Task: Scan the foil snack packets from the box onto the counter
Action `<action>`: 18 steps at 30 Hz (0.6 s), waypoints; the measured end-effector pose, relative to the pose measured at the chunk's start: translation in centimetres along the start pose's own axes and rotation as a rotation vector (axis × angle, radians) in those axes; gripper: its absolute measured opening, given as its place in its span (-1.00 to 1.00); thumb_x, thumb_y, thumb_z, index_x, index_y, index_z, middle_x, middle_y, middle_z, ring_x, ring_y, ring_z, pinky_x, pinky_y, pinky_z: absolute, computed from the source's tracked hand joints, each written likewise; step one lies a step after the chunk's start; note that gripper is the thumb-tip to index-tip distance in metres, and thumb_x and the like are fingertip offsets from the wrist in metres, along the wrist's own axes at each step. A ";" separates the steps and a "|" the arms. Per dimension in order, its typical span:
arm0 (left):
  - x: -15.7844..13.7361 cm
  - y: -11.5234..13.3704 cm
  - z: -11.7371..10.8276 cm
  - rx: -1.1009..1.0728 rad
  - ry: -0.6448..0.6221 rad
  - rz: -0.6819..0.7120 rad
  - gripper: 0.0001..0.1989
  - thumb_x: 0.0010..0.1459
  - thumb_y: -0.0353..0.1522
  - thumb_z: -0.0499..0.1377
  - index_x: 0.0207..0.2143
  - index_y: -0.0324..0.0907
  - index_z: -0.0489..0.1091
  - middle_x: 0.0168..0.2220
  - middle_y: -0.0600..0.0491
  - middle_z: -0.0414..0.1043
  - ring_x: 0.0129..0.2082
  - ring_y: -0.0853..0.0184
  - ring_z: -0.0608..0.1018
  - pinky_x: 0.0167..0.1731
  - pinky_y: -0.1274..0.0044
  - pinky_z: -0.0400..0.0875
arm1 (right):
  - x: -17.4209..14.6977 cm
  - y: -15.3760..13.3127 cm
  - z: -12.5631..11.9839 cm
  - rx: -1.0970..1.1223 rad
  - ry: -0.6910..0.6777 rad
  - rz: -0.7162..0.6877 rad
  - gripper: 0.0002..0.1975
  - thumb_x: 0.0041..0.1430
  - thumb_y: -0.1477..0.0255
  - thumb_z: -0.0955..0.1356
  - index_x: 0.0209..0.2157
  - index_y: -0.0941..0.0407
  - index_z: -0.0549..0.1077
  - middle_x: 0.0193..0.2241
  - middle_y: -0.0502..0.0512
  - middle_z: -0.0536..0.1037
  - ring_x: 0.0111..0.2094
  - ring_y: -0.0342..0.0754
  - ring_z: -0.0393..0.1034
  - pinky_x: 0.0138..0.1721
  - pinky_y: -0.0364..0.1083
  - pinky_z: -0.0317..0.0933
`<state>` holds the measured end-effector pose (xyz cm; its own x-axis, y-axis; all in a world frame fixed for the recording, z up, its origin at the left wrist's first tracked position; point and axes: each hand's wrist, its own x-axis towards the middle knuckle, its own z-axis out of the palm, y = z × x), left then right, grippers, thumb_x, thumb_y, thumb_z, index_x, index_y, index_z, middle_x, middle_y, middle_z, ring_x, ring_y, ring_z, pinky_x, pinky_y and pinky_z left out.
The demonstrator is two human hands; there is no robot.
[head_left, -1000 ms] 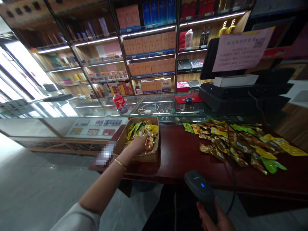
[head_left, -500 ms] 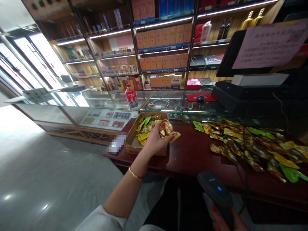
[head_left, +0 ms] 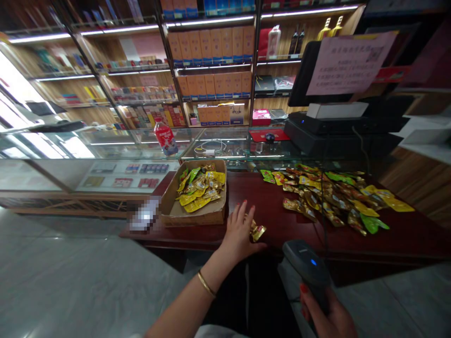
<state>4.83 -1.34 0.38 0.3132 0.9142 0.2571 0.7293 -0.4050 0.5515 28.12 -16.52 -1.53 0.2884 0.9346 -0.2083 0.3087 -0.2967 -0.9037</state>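
My left hand [head_left: 240, 233], a gold bangle at its wrist, is over the dark red table with its fingers spread. A shiny gold snack packet [head_left: 259, 232] lies under and beside its fingers, partly hidden by them. Left of that hand is an open cardboard box [head_left: 193, 219] holding several yellow, gold and green snack packets [head_left: 196, 203]. In my right hand [head_left: 326, 314] is a black barcode scanner [head_left: 306, 263], its blue light on, held low in front of the table edge. To the right lies a spread-out pile of similar packets [head_left: 327, 197].
A blurred-out pale object [head_left: 145, 214] lies at the table's left corner. Behind stand a glass display counter [head_left: 130, 145], a red-labelled bottle [head_left: 165, 138], a mouse [head_left: 269, 137] and a monitor [head_left: 303, 70] with a paper sheet. A cable hangs down across the pile.
My left hand has moved from above the box, where it gripped gold packets, down to the table on its right, and its fingers have spread. The view has turned right. The scanner stays in my right hand.
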 end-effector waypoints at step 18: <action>-1.8 0.4 1.2 -0.833 0.211 -0.397 -0.59 0.21 -0.15 0.25 0.01 -0.20 0.47 -0.20 -0.01 0.61 -0.30 0.31 0.60 -0.28 0.55 0.51 | -0.8 -2.2 2.0 0.055 0.022 -0.027 -0.51 0.09 -0.12 0.35 -0.39 0.04 0.49 -0.63 -0.04 0.51 -0.57 -0.02 0.43 -0.49 -0.10 0.29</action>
<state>5.29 -3.13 -0.84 -0.0404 0.9989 0.0222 0.0643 -0.0195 0.9977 25.41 -16.21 -0.17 0.3003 0.9375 -0.1757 0.2661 -0.2592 -0.9284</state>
